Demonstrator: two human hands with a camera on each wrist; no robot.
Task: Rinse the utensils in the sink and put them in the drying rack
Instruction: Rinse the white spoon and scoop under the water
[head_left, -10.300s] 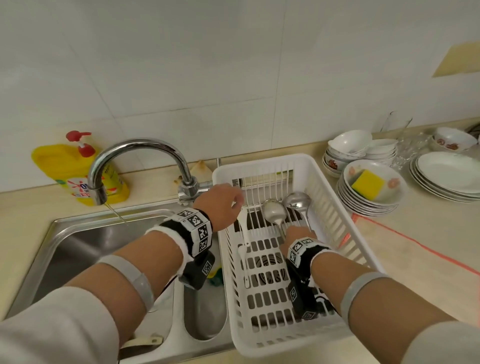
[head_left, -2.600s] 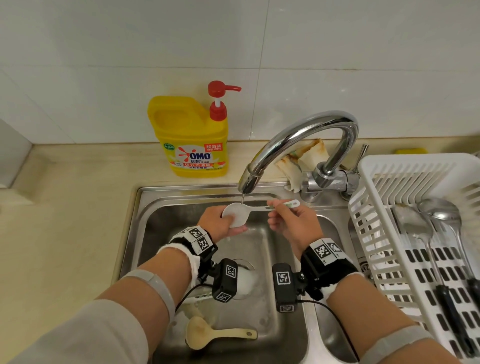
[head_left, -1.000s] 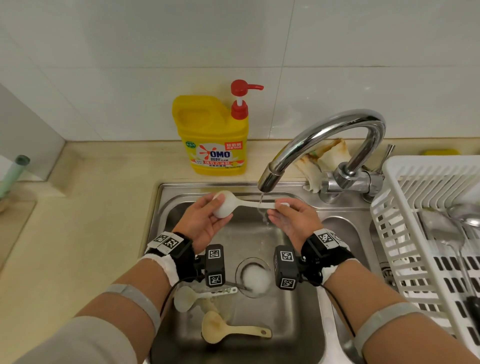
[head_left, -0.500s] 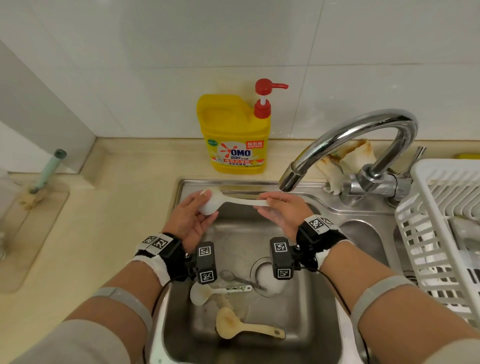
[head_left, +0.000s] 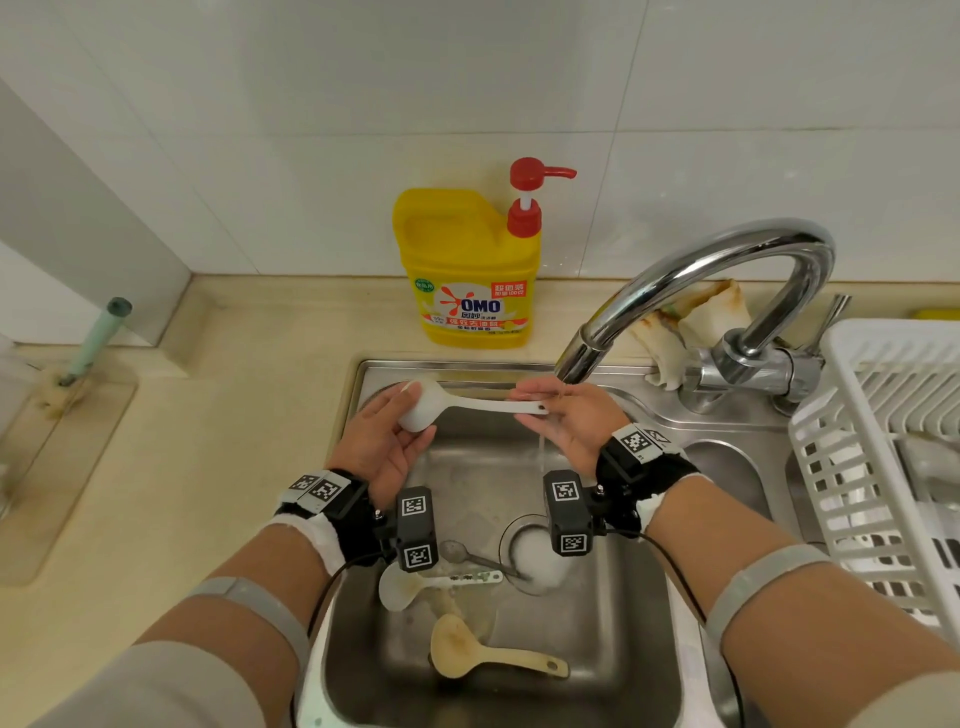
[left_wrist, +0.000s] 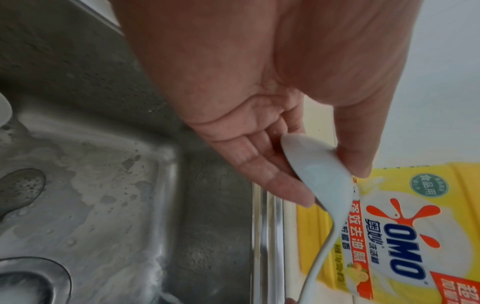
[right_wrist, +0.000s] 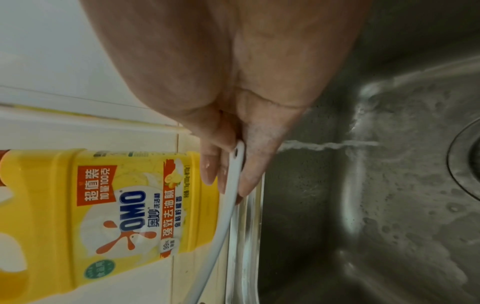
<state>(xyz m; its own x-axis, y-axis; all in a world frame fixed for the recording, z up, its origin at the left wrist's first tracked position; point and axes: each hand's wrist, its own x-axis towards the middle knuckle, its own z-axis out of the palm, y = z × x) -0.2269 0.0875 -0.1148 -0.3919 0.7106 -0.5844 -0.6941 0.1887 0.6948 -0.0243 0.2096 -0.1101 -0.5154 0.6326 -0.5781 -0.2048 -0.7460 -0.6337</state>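
Note:
I hold a white ladle-shaped spoon (head_left: 467, 408) level above the sink (head_left: 613, 675), left of the faucet spout (head_left: 574, 364). My left hand (head_left: 387, 431) cups and pinches its bowl (left_wrist: 319, 164) between thumb and fingers. My right hand (head_left: 563, 415) pinches the handle end (right_wrist: 235, 162), and a thin stream of water runs over that hand. On the sink floor lie a white spoon (head_left: 415, 584), a small metal spoon (head_left: 467, 553) and a beige rice paddle (head_left: 478, 654). The white drying rack (head_left: 883, 467) stands at the right.
A yellow OMO dish-soap bottle (head_left: 470, 270) with a red pump stands behind the sink. A crumpled cloth (head_left: 691, 322) lies behind the faucet base. The drain (head_left: 535, 551) is foamy. A green-handled brush (head_left: 93, 343) rests at the far left of the counter.
The white spoon shifted left, so the stream now falls on my right hand at the handle end instead of the bowl. Both hands kept their hold, and my view turned left.

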